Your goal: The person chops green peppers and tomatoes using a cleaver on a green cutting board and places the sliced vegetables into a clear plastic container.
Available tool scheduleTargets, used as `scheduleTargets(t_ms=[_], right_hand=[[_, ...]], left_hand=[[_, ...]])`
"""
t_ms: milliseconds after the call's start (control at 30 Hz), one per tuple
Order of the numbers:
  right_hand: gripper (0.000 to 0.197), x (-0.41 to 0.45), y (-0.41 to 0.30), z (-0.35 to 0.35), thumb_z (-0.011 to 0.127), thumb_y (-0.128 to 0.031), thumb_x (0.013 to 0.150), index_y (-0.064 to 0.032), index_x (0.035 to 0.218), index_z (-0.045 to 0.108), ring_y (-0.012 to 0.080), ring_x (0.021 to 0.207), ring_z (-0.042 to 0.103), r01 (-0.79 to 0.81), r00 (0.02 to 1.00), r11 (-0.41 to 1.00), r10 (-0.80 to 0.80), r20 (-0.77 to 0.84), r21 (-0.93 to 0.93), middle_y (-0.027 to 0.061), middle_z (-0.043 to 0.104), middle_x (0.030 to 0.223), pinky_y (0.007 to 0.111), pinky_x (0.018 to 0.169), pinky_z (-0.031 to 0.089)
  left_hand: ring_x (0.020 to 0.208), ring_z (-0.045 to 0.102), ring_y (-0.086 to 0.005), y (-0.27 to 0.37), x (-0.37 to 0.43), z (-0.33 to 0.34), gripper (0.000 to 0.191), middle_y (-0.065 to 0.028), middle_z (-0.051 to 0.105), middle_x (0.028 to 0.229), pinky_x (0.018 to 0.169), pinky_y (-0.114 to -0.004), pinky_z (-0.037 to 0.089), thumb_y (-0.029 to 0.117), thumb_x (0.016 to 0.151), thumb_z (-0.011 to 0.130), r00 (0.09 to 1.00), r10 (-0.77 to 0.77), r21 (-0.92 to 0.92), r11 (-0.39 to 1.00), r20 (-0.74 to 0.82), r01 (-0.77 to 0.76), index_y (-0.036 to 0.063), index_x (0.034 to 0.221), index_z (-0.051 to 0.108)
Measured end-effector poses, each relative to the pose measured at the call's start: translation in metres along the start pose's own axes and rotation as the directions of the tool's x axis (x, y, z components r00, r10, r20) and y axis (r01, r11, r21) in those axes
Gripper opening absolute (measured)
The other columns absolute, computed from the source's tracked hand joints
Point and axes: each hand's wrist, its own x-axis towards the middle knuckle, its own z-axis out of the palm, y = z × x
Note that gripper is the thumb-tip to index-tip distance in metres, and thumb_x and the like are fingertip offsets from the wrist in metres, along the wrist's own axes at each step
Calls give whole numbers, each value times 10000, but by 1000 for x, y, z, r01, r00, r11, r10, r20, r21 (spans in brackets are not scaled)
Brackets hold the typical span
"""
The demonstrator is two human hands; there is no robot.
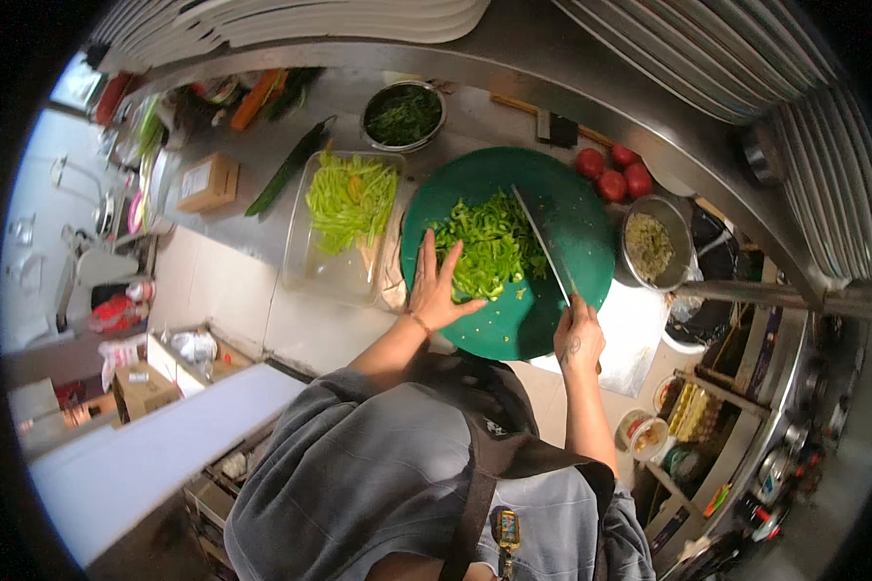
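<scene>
On a round green cutting board (pixel 443 171) lies a heap of sliced green peppers (pixel 483 250). My left hand (pixel 439 287) rests with spread fingers against the heap's left side. In my right hand (pixel 580 334) is the handle of a kitchen knife (pixel 541 243); its blade slants up and left along the heap's right edge. Left of the board stands a clear plastic tub (pixel 327 279) holding pale green cut vegetable strips (pixel 352 200). A steel bowl of chopped green herbs (pixel 405 114) is behind the tub.
Several tomatoes (pixel 612 186) and a steel pot (pixel 687 232) of minced food sit right of the board. A cucumber (pixel 291 167) and a small cardboard box (pixel 208 183) lie left. A steel shelf (pixel 407 58) with stacked plates (pixel 349 20) overhangs the counter's back.
</scene>
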Motion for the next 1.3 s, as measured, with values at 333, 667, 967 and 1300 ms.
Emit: scheduleTargets(t_ms=[333, 667, 967, 1300], right_hand=[[220, -22, 100, 23, 580, -223, 948, -59, 809, 531, 82, 440, 412, -566, 822, 289, 272, 500, 772, -15, 464, 563, 248, 405, 345], [178, -75, -15, 99, 611, -144, 917, -32, 841, 495, 100, 446, 466, -504, 863, 310, 229, 451, 806, 22, 534, 618, 257, 398, 385], [140, -112, -51, 91, 621, -105, 909, -66, 885, 489, 83, 418, 397, -490, 844, 151, 327, 424, 859, -12, 467, 597, 235, 379, 318], [118, -132, -87, 77, 629, -108, 902, -77, 904, 515, 80, 444, 409, -396, 896, 196, 294, 332, 897, -16, 481, 617, 225, 400, 339]], left_hand=[[1370, 87, -522, 13, 15, 0, 1173, -328, -14, 1495, 1119, -557, 166, 541, 527, 836, 997, -81, 89, 993, -19, 82, 212, 1482, 239], [1309, 144, -532, 59, 12, 29, 1013, -225, 103, 1498, 1075, -597, 235, 495, 504, 850, 996, -63, -37, 997, -66, 61, 285, 1396, 419], [1311, 195, -481, 68, -10, 22, 876, -186, 195, 1473, 1069, -577, 249, 404, 533, 854, 995, 47, -223, 973, -86, -65, 224, 1321, 516], [1325, 234, -434, 69, -22, -34, 856, -207, 211, 1463, 1090, -561, 200, 421, 553, 836, 939, 221, -211, 937, -265, -280, 200, 1317, 519]])
